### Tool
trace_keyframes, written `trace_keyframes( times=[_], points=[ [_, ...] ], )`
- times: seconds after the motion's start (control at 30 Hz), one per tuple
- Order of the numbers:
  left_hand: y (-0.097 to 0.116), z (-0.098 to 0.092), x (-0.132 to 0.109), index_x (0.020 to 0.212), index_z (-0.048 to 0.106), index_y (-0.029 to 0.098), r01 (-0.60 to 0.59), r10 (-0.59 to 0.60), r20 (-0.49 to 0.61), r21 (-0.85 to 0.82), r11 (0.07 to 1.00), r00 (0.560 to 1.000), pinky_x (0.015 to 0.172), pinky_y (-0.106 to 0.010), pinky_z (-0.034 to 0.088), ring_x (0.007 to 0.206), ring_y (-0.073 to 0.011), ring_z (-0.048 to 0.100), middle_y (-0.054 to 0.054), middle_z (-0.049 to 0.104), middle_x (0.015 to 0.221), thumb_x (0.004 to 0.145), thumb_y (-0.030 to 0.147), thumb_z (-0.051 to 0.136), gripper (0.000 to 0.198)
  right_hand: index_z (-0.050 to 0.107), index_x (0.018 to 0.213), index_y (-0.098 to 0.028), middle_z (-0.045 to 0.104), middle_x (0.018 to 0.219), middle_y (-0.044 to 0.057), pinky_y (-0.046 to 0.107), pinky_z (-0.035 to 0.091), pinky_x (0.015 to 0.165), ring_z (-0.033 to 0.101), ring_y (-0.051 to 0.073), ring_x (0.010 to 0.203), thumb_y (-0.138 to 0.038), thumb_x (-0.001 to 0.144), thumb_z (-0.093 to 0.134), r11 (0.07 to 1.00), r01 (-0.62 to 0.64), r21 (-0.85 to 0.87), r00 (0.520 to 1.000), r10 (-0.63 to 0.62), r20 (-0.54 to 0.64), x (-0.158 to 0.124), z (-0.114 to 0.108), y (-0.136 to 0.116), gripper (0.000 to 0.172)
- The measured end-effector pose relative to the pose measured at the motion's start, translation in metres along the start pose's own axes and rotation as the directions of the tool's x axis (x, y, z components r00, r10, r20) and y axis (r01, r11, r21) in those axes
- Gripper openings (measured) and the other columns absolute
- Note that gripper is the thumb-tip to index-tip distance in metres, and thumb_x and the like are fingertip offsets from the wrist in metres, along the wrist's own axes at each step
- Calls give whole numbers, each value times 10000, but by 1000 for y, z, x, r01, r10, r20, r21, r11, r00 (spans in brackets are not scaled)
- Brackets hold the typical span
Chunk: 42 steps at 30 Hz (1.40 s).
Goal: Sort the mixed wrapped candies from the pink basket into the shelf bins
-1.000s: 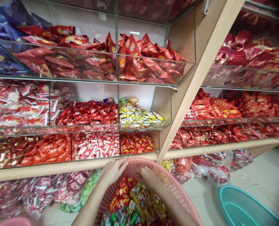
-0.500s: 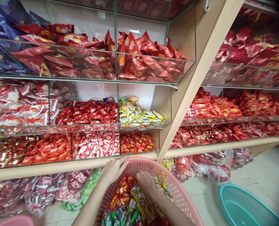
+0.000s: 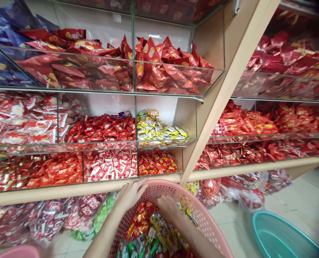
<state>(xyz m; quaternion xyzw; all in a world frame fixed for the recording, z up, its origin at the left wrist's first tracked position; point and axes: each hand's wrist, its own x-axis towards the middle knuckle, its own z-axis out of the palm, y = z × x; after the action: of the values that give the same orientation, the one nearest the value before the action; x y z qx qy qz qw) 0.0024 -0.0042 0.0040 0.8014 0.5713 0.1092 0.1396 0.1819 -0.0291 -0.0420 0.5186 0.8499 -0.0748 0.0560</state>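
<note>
A pink plastic basket with holes in its wall stands low in front of me. My left hand grips its far left rim. Inside the basket, my right hand is closed, its fingers curled downward; whatever it holds, if anything, is hidden. Red and yellow wrapped candies lie just left of that hand. Beneath my right forearm are yellowish wrapped candies, partly covered. Green and dark wrapped candies fill the near left part of the basket.
Beyond the basket rises a wooden shelf with clear-walled bins of wrapped candies, including yellow ones and red ones. Bagged candies lie under it. A teal tub is on the floor at right, a pink one at lower left.
The view has shifted very slightly, so the shelves appear a little further right. Both hands keep their places at the basket.
</note>
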Motion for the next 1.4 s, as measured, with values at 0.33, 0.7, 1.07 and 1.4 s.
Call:
trace_keyframes(
  times=[0.33,0.7,1.07,1.4],
  points=[
    [0,0,1,1282,482,358,2,-2,4,3,1000,1000,901,-346,435,1061,-233,587,9,625,1188,908,510,270,457,630,949,-154,643,1012,92,305,398,863,562,217,1004,-183,822,506,996,54,71,998,-56,25,0,6,2,181],
    [1,-2,2,1281,489,352,19,-18,15,-17,1000,1000,922,-326,420,1069,-225,583,2,627,1187,902,515,286,460,577,1008,-189,651,983,68,278,400,788,585,204,934,-200,789,529,993,-33,116,996,42,-78,1,2,4,224],
    [-8,6,3,1257,514,348,-13,12,-21,-65,998,1000,969,-290,382,1111,-184,562,15,614,1207,910,505,288,443,611,882,-201,642,848,33,227,389,695,587,149,781,-262,894,395,907,12,421,904,170,-392,-1,-73,37,225],
    [-4,0,0,1273,495,358,27,-27,5,-44,999,1000,933,-343,417,1083,-225,575,5,622,1195,905,517,277,457,592,999,-140,605,1028,161,282,459,664,654,227,862,-9,851,299,885,-466,10,856,454,-249,34,-96,63,353]
  ],
)
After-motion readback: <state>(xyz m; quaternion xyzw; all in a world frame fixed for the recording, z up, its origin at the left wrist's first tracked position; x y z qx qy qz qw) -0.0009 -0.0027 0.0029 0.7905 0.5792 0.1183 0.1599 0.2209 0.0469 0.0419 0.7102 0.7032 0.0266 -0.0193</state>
